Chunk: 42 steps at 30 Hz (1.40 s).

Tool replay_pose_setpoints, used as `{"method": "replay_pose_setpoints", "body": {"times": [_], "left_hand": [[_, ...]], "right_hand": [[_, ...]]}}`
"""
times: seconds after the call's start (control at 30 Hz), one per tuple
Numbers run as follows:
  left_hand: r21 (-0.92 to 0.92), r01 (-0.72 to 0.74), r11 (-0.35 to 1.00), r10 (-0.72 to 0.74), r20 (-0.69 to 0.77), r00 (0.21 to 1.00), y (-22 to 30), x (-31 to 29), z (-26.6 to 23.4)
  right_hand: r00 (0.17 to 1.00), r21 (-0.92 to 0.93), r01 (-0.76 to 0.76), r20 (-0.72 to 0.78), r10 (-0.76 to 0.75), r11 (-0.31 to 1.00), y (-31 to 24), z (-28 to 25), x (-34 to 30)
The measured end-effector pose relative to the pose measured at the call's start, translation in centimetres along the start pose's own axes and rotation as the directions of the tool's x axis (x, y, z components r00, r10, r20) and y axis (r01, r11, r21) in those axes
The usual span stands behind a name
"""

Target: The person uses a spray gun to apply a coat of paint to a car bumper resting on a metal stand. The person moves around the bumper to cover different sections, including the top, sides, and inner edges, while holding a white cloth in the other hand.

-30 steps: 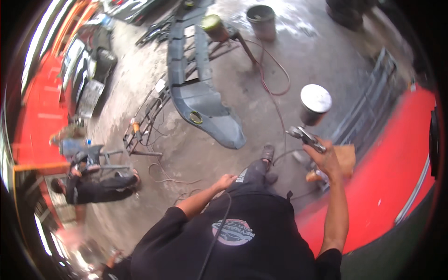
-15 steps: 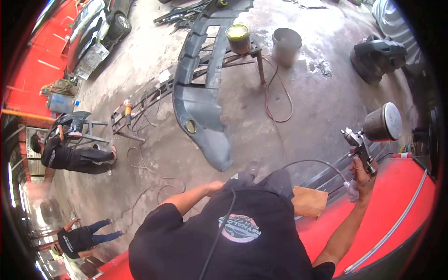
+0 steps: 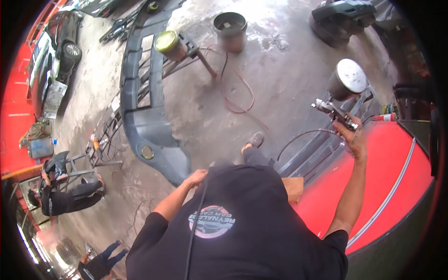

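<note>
My right hand (image 3: pixel 349 134) is wrapped round the handle of a metal spray gun (image 3: pixel 333 111). A round cup (image 3: pixel 347 80) with a pale lid sits tilted on the gun. From below the handle a dark air hose (image 3: pixel 305 134) curves down to the left. Close to my waist is my left hand (image 3: pixel 198 178), its fingers curled and partly hidden; whatever they may hold does not show. Beyond it lies a long dark grey car bumper (image 3: pixel 140 128), propped on a metal stand (image 3: pixel 203 60), apart from both hands.
A yellow-topped can (image 3: pixel 171 45) rests on the stand, with a dark bucket (image 3: pixel 231 32) nearby. A red hose (image 3: pixel 242 110) loops across the floor. Red panelling (image 3: pixel 373 186) is by my right arm. Two people, one a seated person (image 3: pixel 70 198), are at the left; a car (image 3: pixel 56 60) stands beyond.
My view has turned, so the bumper and stand appear farther left. The spray gun, still in my right hand, appears higher and farther left. One foot now shows stepped forward.
</note>
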<state>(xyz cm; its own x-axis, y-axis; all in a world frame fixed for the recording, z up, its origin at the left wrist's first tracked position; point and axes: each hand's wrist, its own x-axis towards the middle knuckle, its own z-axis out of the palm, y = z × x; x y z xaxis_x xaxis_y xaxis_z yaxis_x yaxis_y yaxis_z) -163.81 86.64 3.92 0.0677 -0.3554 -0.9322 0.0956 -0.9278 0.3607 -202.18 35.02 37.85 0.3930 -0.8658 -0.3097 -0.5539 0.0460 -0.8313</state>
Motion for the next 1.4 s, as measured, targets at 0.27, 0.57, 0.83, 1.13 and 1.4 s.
{"method": "replay_pose_setpoints", "body": {"times": [0.27, 0.57, 0.83, 1.13, 1.4], "left_hand": [[0.227, -0.334, 0.915, 0.371, -0.144, 0.918, 18.3, 1.4, 0.7], [0.452, -0.424, 0.785, 0.474, 0.002, 0.88, 24.5, 9.0, -8.1], [0.493, -0.102, 0.864, 0.142, -0.044, 0.989, 45.3, 13.5, -17.2], [0.474, -0.402, 0.784, 0.365, 0.171, 0.915, 65.6, 21.6, -8.5], [0.68, -0.566, 0.466, 0.21, 0.537, 0.817, 72.0, 24.6, 9.4]], "right_hand": [[0.998, 0.097, 0.061, 0.004, -0.062, 0.993, 2.3, 2.2, 11.5], [0.911, 0.24, 0.093, -0.412, 0.015, 0.966, 10.4, 5.6, 17.1], [0.689, 0.456, -0.024, -0.637, 0.345, 0.89, 16.0, 4.3, 16.1], [0.533, 0.631, -0.006, -0.655, 0.536, 0.776, 22.3, 1.6, 20.5], [0.485, 0.674, -0.127, -0.598, 0.638, 0.728, 30.2, -5.6, 32.1]]}}
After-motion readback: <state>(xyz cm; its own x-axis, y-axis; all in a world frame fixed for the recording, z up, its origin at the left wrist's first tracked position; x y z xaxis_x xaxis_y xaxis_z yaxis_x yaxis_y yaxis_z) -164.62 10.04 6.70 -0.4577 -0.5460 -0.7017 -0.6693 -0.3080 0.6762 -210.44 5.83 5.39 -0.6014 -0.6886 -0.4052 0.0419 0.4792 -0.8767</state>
